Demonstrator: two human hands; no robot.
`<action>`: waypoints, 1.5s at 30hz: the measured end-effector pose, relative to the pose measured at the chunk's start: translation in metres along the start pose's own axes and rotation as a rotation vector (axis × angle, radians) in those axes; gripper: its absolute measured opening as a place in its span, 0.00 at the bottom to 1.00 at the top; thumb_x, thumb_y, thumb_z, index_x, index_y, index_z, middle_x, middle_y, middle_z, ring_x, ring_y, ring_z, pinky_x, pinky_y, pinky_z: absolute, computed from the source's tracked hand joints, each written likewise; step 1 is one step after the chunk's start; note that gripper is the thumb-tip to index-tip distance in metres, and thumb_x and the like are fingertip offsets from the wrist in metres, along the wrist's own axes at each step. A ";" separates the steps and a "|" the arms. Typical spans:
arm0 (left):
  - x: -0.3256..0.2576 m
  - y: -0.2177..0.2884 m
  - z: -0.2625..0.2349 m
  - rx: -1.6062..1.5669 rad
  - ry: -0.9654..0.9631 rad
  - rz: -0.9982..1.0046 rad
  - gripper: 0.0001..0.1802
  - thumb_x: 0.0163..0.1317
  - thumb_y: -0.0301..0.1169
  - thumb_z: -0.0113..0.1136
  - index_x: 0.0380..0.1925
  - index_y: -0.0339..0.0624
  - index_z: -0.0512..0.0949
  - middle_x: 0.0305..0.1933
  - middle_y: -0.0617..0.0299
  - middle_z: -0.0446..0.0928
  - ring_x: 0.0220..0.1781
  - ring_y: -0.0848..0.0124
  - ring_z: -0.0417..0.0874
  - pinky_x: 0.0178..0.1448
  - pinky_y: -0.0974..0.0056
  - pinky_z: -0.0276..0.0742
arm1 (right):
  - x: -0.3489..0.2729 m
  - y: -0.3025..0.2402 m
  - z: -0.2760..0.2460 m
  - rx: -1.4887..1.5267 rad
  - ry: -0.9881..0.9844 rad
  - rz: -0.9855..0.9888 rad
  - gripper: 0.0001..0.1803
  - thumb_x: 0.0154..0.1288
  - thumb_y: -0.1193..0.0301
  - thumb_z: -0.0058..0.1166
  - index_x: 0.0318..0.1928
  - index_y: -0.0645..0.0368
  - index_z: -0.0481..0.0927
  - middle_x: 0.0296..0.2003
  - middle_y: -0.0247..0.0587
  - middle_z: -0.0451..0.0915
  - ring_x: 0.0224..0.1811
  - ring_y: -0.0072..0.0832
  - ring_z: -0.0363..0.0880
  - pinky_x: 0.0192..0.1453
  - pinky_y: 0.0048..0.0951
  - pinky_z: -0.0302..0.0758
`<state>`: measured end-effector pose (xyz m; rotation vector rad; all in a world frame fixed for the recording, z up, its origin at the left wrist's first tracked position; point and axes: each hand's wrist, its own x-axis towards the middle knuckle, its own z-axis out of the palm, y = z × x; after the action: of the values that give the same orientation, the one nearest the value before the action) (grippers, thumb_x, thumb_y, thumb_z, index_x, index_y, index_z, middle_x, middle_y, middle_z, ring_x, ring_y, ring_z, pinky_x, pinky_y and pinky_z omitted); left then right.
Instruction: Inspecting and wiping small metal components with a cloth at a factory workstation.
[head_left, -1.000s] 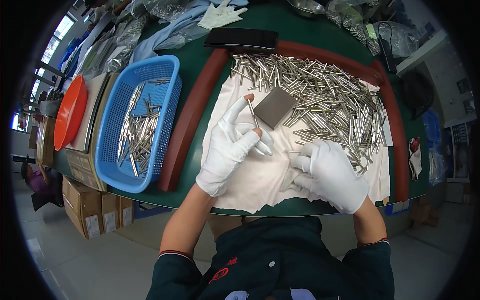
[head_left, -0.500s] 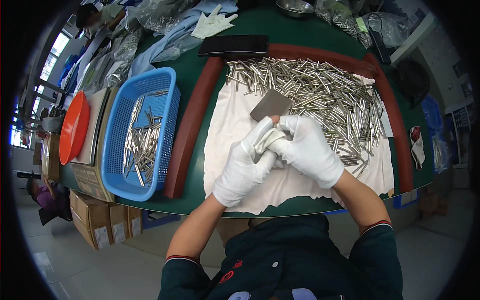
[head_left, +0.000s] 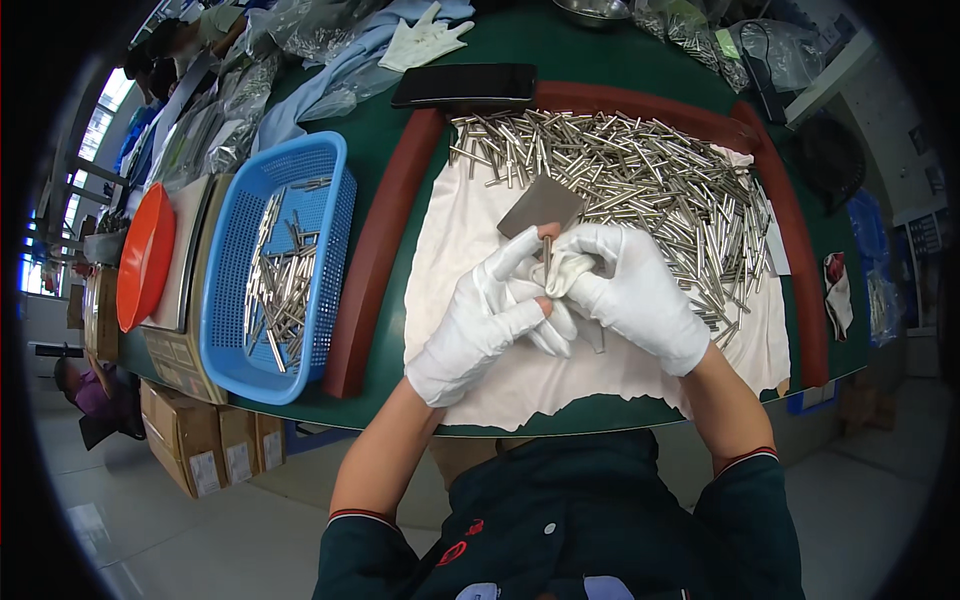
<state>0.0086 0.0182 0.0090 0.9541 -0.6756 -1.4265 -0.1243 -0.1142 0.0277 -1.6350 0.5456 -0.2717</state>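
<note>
In white gloves, my hands meet over the pale cloth (head_left: 440, 330) on the table. My left hand (head_left: 480, 315), its thumb and index fingertip bare, grips a slim metal pin (head_left: 547, 262) standing almost upright between them. My right hand (head_left: 640, 295) pinches a small folded white cloth (head_left: 570, 272) against the pin's side. Just beyond my fingers lies a flat grey-brown plate (head_left: 541, 205). A wide heap of similar metal pins (head_left: 640, 180) spreads over the cloth's far and right parts.
Dark red bars (head_left: 385, 250) frame the cloth. Left of them stands a blue plastic basket (head_left: 213, 310) with more pins, beside an orange-red dish (head_left: 146, 255). A black phone (head_left: 465, 85) and a white glove (head_left: 428, 40) lie at the back. Two people are visible far left.
My hands have opened apart slightly, and the metal pin now shows between my left fingers. The folded cloth has shifted to the pin's right side.
</note>
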 end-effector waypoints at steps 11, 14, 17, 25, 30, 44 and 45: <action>0.003 -0.006 0.005 0.123 0.077 0.066 0.37 0.62 0.23 0.56 0.70 0.36 0.54 0.45 0.58 0.77 0.39 0.71 0.82 0.46 0.67 0.79 | -0.006 -0.011 0.003 0.283 -0.043 0.231 0.09 0.66 0.69 0.55 0.31 0.62 0.81 0.20 0.26 0.76 0.20 0.09 0.66 0.23 0.15 0.60; 0.002 -0.004 0.003 0.027 0.033 -0.008 0.39 0.59 0.24 0.60 0.70 0.37 0.56 0.43 0.59 0.77 0.38 0.71 0.82 0.43 0.67 0.79 | -0.006 -0.009 0.002 0.260 -0.101 0.197 0.10 0.65 0.72 0.56 0.27 0.62 0.81 0.20 0.27 0.77 0.22 0.09 0.68 0.27 0.16 0.64; 0.001 -0.011 -0.002 -0.205 -0.016 -0.011 0.40 0.55 0.24 0.64 0.68 0.38 0.58 0.42 0.59 0.77 0.36 0.71 0.82 0.40 0.68 0.78 | -0.002 0.004 0.003 0.284 -0.134 0.012 0.10 0.66 0.72 0.55 0.26 0.62 0.81 0.20 0.27 0.77 0.23 0.09 0.69 0.27 0.18 0.65; 0.003 -0.008 -0.008 -0.353 -0.109 -0.003 0.41 0.56 0.25 0.63 0.69 0.43 0.56 0.36 0.57 0.78 0.29 0.68 0.81 0.32 0.68 0.76 | -0.010 -0.011 -0.012 -0.079 -0.103 -0.043 0.10 0.63 0.73 0.56 0.26 0.63 0.79 0.19 0.33 0.76 0.24 0.16 0.74 0.29 0.23 0.70; 0.002 -0.005 -0.010 -0.336 -0.037 0.084 0.42 0.58 0.26 0.61 0.71 0.45 0.51 0.24 0.54 0.78 0.21 0.65 0.80 0.27 0.66 0.75 | -0.008 -0.007 -0.041 -0.540 -0.589 -0.128 0.09 0.51 0.71 0.63 0.25 0.62 0.77 0.23 0.42 0.77 0.28 0.37 0.78 0.33 0.33 0.73; -0.092 0.072 -0.004 0.956 0.925 0.408 0.35 0.57 0.16 0.45 0.69 0.36 0.59 0.24 0.61 0.77 0.24 0.78 0.75 0.34 0.73 0.72 | 0.004 -0.007 -0.038 -0.745 0.160 -0.332 0.20 0.52 0.65 0.63 0.44 0.65 0.81 0.35 0.43 0.79 0.38 0.39 0.78 0.44 0.36 0.74; -0.104 0.082 -0.013 1.077 0.934 0.306 0.35 0.57 0.16 0.45 0.69 0.37 0.61 0.24 0.62 0.77 0.24 0.79 0.74 0.33 0.73 0.72 | 0.008 0.000 -0.031 -0.873 0.247 -0.504 0.22 0.51 0.65 0.63 0.46 0.63 0.81 0.36 0.42 0.79 0.40 0.39 0.77 0.46 0.37 0.74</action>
<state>0.0538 0.1144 0.0890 2.0365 -0.7907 -0.1374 -0.1324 -0.1447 0.0314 -2.6105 0.4492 -0.6793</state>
